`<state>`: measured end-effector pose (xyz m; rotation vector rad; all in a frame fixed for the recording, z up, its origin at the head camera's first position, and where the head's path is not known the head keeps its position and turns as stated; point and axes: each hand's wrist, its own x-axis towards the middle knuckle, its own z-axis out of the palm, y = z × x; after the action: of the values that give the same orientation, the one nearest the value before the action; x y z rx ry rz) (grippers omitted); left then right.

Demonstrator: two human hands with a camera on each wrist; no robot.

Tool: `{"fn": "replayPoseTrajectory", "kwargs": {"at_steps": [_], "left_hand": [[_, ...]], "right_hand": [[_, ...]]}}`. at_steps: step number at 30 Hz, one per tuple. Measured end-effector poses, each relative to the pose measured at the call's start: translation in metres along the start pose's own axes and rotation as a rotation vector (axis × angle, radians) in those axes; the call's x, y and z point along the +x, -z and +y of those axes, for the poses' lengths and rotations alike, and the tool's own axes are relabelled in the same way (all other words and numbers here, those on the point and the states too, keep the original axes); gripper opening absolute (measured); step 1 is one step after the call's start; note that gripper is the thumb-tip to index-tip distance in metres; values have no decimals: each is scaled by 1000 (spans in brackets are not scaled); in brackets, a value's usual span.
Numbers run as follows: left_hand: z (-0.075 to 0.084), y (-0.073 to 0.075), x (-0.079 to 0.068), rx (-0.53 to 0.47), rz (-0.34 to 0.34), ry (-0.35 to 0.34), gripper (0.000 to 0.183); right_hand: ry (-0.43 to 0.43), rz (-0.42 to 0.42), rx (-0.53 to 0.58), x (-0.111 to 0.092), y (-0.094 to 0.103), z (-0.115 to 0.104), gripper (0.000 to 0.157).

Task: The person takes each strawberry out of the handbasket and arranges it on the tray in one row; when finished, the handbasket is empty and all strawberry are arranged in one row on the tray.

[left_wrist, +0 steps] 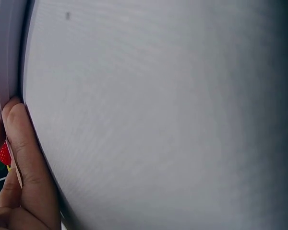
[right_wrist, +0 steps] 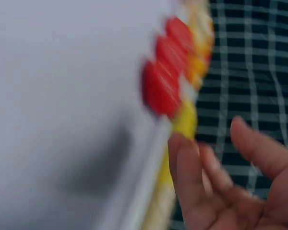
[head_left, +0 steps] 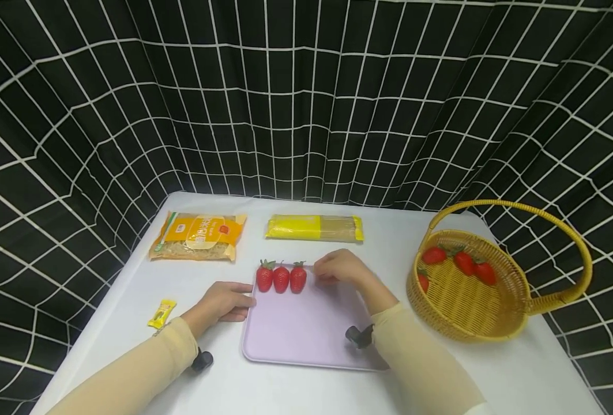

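Observation:
Three red strawberries stand in a row along the far edge of a pale purple tray, at its left corner. My left hand holds the tray's left rim, with fingers at both sides of the rim in the left wrist view. Over the far edge of the tray, just right of the row, is my right hand. In the right wrist view its thumb is spread from the fingers, with no object visible between them. The strawberries appear blurred there, beyond the fingertips.
A wicker basket with a tall handle stands at right, holding several strawberries. Behind the tray lies a yellow noodle packet. An orange-labelled bag lies at back left, and a small yellow wrapped snack at left.

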<state>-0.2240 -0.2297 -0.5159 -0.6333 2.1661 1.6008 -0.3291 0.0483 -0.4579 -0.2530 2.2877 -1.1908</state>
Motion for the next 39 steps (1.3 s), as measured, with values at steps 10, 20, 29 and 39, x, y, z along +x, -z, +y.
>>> {"fn": "replayPoseTrajectory", "kwargs": {"at_steps": [10, 20, 29, 39], "left_hand": [[-2, 2, 1, -28, -21, -7, 53], [-3, 3, 3, -25, -25, -14, 53], [-2, 6, 3, -19, -21, 5, 52], [-3, 4, 7, -27, -26, 6, 51]], "right_hand": [[163, -296, 328, -68, 165, 60, 43], [250, -559, 1014, -75, 258, 144, 50], [-285, 4, 862, -66, 248, 168, 23], [-367, -26, 715, -28, 237, 150, 23]]}}
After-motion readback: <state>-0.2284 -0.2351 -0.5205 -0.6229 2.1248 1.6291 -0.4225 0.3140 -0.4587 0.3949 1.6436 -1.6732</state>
